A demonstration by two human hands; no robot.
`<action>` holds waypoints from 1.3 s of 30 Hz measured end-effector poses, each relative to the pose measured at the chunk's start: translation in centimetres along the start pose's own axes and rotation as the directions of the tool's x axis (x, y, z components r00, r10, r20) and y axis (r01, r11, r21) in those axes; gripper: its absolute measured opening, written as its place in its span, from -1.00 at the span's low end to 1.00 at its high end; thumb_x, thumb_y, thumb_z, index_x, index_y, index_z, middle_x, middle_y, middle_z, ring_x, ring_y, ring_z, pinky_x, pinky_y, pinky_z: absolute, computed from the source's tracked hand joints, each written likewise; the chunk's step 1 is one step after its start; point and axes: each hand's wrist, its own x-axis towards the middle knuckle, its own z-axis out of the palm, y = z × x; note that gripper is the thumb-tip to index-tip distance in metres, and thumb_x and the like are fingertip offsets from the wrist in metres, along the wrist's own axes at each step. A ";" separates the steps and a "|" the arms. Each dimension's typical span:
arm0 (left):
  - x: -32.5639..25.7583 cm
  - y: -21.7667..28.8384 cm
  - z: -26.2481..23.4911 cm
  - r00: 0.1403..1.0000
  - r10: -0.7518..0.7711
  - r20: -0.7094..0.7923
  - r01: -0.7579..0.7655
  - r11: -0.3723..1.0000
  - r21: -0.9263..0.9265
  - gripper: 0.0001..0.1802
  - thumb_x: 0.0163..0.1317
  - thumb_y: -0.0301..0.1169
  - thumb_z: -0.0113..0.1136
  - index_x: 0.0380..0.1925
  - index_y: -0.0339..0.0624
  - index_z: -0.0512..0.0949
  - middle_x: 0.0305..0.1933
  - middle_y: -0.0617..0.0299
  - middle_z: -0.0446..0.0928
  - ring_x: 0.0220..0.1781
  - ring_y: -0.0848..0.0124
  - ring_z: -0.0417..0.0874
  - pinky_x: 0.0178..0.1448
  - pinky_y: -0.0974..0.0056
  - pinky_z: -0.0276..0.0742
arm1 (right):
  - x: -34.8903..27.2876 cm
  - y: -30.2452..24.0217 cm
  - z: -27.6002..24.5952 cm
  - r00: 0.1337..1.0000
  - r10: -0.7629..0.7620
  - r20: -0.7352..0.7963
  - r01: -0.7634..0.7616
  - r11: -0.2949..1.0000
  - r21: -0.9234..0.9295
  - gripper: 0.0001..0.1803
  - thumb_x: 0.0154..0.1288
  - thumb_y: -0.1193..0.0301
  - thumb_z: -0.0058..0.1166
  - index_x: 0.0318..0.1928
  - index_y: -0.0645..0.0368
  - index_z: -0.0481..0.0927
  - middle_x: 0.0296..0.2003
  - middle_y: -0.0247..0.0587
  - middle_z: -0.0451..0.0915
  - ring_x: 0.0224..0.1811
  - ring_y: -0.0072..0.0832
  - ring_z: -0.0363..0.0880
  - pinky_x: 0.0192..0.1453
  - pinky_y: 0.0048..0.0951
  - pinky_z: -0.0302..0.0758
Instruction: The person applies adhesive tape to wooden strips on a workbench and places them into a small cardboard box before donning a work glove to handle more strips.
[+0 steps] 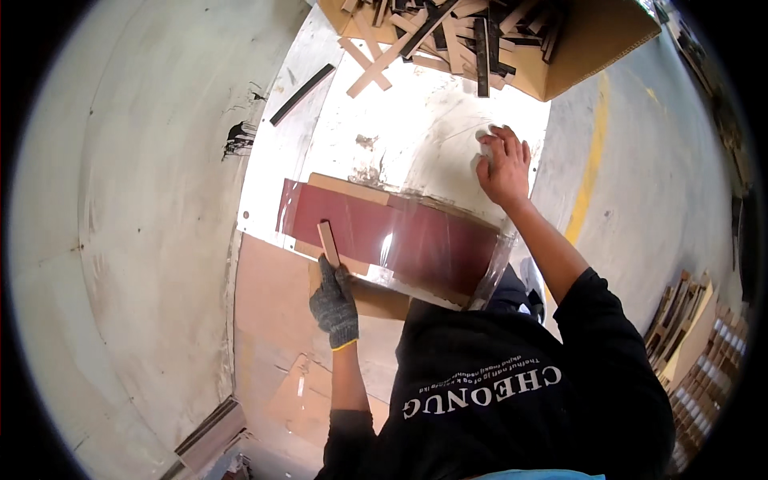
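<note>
My left hand (334, 304), in a grey knitted glove with a yellow cuff, grips a short tan wooden strip (329, 243) by its near end. The strip points away from me over a dark red sheet (328, 214) along the table's near edge. My right hand (507, 172) is bare and hovers over or rests on the right side of the white tabletop (432, 132); which of the two I cannot tell. Its fingers are bent and apart, with nothing visible held. A small greyish patch by its fingertips is too blurred to name.
A cardboard box (596, 48) lies open at the far end, with tan and black strips (456, 40) heaped in its mouth and spilling out. One black strip (302, 94) lies alone at the table's left. Stacked boards (680, 320) stand at the right.
</note>
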 end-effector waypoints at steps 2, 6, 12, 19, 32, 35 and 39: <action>1.5 1.6 0.0 0.997 -0.053 0.056 0.044 0.986 0.158 -0.53 0.31 -0.13 -0.03 0.17 -0.04 0.36 -0.56 0.02 0.55 -0.57 0.13 0.59 -0.50 0.12 0.44 | -0.2 0.6 0.1 1.000 -0.010 0.003 0.010 1.000 -0.021 -0.59 0.05 0.36 0.02 0.00 -0.06 0.42 0.14 -0.30 0.30 0.33 -0.24 0.12 0.37 0.09 -0.04; 14.4 3.2 -1.5 0.979 0.197 -0.057 -0.174 0.946 0.274 -0.63 0.30 -0.16 -0.06 -0.01 -0.11 0.46 -0.56 -0.03 0.54 -0.55 0.05 0.58 -0.48 0.08 0.45 | -0.6 -1.3 0.6 0.998 -0.057 0.014 0.057 0.998 0.012 -0.58 0.05 0.36 0.01 0.00 -0.05 0.41 0.15 -0.28 0.29 0.33 -0.23 0.11 0.37 0.08 -0.04; 9.3 5.2 -1.8 0.996 0.092 0.013 -0.092 0.958 0.270 -0.66 0.28 -0.18 -0.05 0.00 0.00 0.47 -0.50 0.00 0.52 -0.48 0.03 0.57 -0.39 0.03 0.46 | -0.2 0.6 0.1 1.000 -0.018 0.017 0.018 1.000 -0.017 -0.57 0.05 0.37 0.02 0.01 -0.03 0.40 0.15 -0.28 0.28 0.33 -0.25 0.10 0.37 0.07 -0.04; 7.2 7.2 -2.5 0.994 0.092 -0.065 -0.080 0.982 0.169 -0.67 0.20 -0.17 0.06 -0.15 -0.11 0.55 -0.39 -0.08 0.48 -0.33 0.01 0.54 -0.26 0.00 0.45 | 0.0 0.3 0.2 1.000 -0.021 0.010 0.021 1.000 0.013 -0.58 0.04 0.36 0.03 -0.01 -0.04 0.42 0.13 -0.30 0.30 0.32 -0.26 0.13 0.36 0.08 -0.02; 2.2 5.9 -1.1 0.995 0.032 0.096 -0.047 0.985 0.164 -0.66 0.23 -0.15 0.04 -0.09 -0.08 0.49 -0.59 -0.03 0.52 -0.54 0.00 0.57 -0.46 0.01 0.45 | 0.0 0.5 0.4 1.000 -0.025 -0.017 0.026 0.999 0.037 -0.61 0.04 0.34 0.01 -0.04 -0.05 0.44 0.14 -0.30 0.31 0.32 -0.26 0.12 0.36 0.07 -0.02; 2.8 5.9 -1.2 0.993 0.041 0.110 -0.059 0.983 0.172 -0.59 0.23 -0.14 0.02 0.04 -0.02 0.44 -0.57 -0.04 0.54 -0.53 0.00 0.57 -0.45 0.00 0.45 | 0.0 0.5 0.2 1.000 -0.026 -0.016 0.026 0.999 0.038 -0.61 0.04 0.33 0.00 -0.03 -0.04 0.44 0.15 -0.31 0.30 0.33 -0.26 0.11 0.37 0.07 -0.03; 3.8 3.4 -1.2 0.998 -0.038 0.040 0.032 0.989 0.146 -0.60 0.27 -0.13 -0.03 0.06 0.03 0.43 -0.55 -0.06 0.55 -0.53 -0.02 0.58 -0.45 -0.02 0.45 | 0.1 0.5 0.2 1.000 0.003 0.002 -0.003 1.000 0.019 -0.60 0.04 0.33 0.00 -0.03 -0.04 0.44 0.15 -0.31 0.30 0.32 -0.26 0.11 0.37 0.07 -0.03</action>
